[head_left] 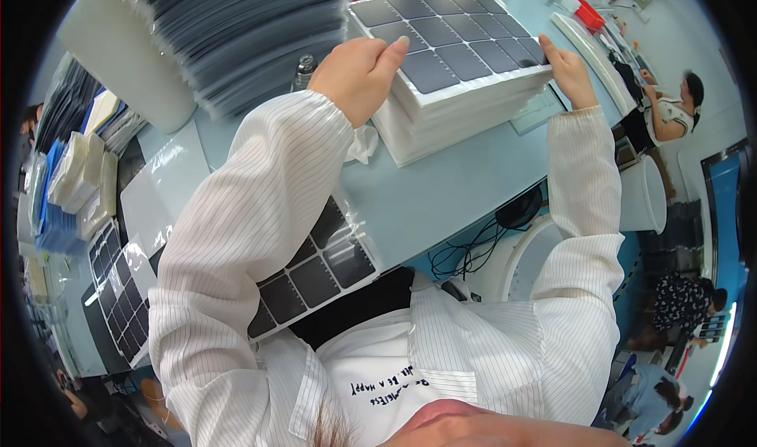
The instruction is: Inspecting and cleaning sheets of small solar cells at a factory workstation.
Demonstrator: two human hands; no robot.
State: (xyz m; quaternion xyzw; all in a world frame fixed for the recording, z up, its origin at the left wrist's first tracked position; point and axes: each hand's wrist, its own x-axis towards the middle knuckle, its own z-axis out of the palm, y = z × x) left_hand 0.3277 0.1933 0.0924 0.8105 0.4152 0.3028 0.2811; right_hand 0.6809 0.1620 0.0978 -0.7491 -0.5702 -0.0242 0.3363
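A tall stack of thin white sheets (457,120) stands on the pale blue table. On top lies a sheet printed with dark grey rounded squares in a grid (471,56). My left hand (356,74) is closed at its left edge, thumb on top and the other fingers curled out of sight. My right hand (569,74) grips the sheet's right corner, its fingertips partly hidden by the edge. A similar grid sheet (323,269) lies at the table's near edge, partly under my left forearm.
A high pile of dark sheets (244,37) rises at the back left beside a large white roll (126,48). A small glass bottle (305,71) stands behind my left hand. Crumpled white tissue (363,144) lies by the stack. Another grid sheet (120,289) is at the left. Several people work nearby.
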